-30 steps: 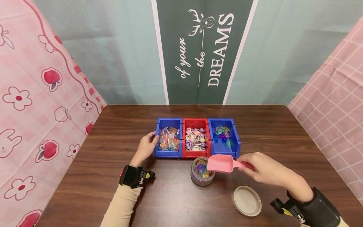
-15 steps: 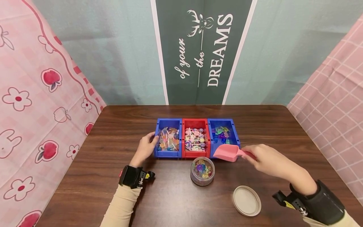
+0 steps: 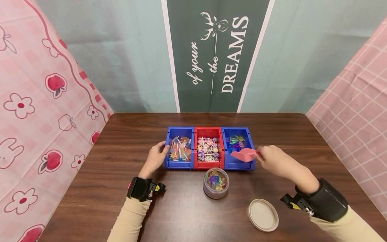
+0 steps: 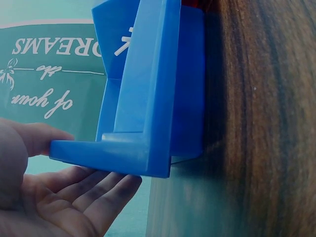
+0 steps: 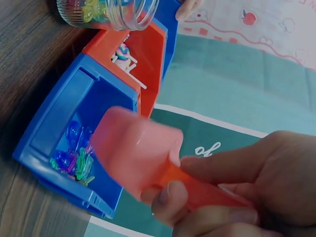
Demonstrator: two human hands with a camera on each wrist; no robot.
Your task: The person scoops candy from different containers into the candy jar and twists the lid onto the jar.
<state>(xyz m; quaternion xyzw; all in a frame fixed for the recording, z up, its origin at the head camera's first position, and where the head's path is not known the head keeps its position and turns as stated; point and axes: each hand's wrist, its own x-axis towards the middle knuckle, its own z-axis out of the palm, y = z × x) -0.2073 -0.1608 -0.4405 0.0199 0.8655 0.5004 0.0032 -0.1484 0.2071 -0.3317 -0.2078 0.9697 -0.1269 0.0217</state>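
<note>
We find, left of the red bin (image 3: pixel 209 164), the left hand (image 3: pixel 155 156) gripping 1 blue bin (image 3: pixel 179 164); right of the red bin, the right hand (image 3: pixel 277 160) grasping the scoop (image 3: pixel 244 155). Only the head view shows the lid (image 3: pixel 263 215).

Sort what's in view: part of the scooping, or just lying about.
Likely in use:
pink scoop, in right hand
right blue bin, beneath scoop
open jar
left blue bin, left hand gripping it

Apparently idle:
red bin
round lid
lettered cloth

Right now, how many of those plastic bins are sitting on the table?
3, in a row: the left blue bin, the red bin in the middle, and the right blue bin, with the pink scoop at its opening. None seems hidden.
</note>
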